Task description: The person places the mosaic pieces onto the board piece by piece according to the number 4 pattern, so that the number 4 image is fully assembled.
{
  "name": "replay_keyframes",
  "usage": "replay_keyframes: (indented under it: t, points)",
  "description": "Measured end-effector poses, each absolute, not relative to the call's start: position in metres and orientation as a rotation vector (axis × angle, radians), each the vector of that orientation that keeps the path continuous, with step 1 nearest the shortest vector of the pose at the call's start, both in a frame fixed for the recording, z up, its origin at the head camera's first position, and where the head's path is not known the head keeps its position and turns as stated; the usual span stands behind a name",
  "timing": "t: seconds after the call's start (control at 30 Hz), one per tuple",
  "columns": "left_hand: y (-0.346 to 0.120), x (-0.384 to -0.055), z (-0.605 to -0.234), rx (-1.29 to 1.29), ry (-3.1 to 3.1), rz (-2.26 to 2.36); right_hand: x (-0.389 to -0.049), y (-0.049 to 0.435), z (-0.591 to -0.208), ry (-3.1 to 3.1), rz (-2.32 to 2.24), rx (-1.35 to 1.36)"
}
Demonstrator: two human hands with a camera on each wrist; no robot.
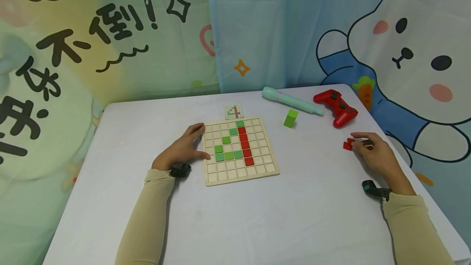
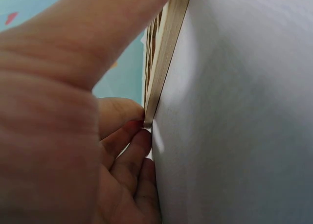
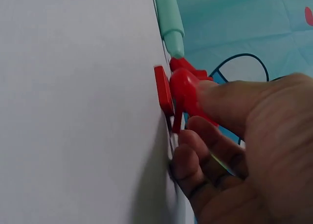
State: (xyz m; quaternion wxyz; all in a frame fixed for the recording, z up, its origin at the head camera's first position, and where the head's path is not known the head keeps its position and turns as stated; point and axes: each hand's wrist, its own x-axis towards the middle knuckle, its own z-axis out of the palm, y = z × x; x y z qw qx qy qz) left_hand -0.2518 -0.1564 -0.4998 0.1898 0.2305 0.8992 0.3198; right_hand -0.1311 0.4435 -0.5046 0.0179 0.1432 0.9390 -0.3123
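A wooden grid board (image 1: 220,176) lies on the white table, with several red tiles (image 1: 245,144) in a column and several green tiles (image 1: 229,156) to their left. My left hand (image 1: 185,146) is spread along the board's left edge, thumb at the rim and index finger near the far corner; the left wrist view shows fingertips against the edge (image 2: 168,53). Over at the right, my right hand (image 1: 377,156) pinches a small red tile (image 3: 178,119) between thumb and fingers. Beside it another red tile (image 3: 164,91) stands at the tabletop; fingers partly hide the pieces.
Behind the board lies a small pattern card (image 1: 234,112). A green block (image 1: 290,118), a mint-green tube (image 1: 294,102) and a red game controller (image 1: 336,107) occupy the back right. A printed curtain (image 1: 250,32) hangs behind the table.
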Motion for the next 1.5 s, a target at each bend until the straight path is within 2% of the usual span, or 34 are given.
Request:
replay_keyframes:
  t: [1.17, 1.5]
  points:
    - [-0.159, -0.251, -0.499, 0.631, 2.536, 0.910, -0.140, 0.451, -0.503, 2.937, -0.833, 0.366]
    - [-0.159, -0.253, -0.501, 0.643, 2.525, 0.908, -0.133, 0.445, -0.488, 3.001, -0.759, 0.330]
